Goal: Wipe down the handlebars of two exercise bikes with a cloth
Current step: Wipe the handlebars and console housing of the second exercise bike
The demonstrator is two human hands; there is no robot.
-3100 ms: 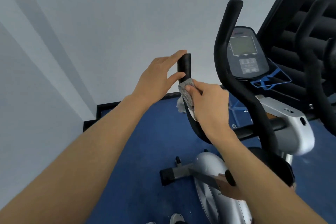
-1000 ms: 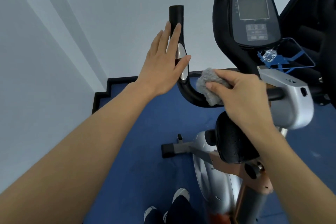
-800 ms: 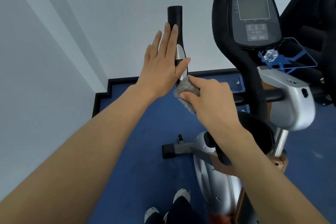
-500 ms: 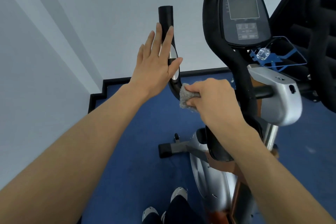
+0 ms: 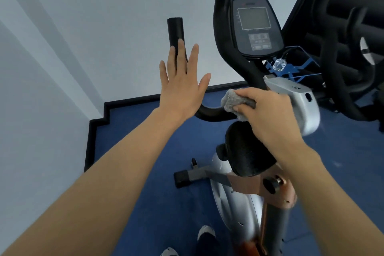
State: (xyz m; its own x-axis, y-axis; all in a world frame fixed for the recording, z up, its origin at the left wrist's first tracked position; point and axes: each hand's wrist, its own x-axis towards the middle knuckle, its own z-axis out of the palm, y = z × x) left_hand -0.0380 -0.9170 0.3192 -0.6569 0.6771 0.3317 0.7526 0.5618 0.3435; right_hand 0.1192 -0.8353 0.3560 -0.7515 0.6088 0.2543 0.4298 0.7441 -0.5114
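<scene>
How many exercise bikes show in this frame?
2. The silver bike stands centre, where the right hand presses the cloth on its handlebar. A second black machine sits partly cut off at right.

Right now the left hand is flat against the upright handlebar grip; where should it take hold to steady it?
Wrap the left hand around the upright black grip, just below its capped top, coming from the left, wall side. That section is a straight round tube and bare. The right hand presses the grey cloth on the lower bend, so a high hold likely stays clear of the wiping.
</scene>
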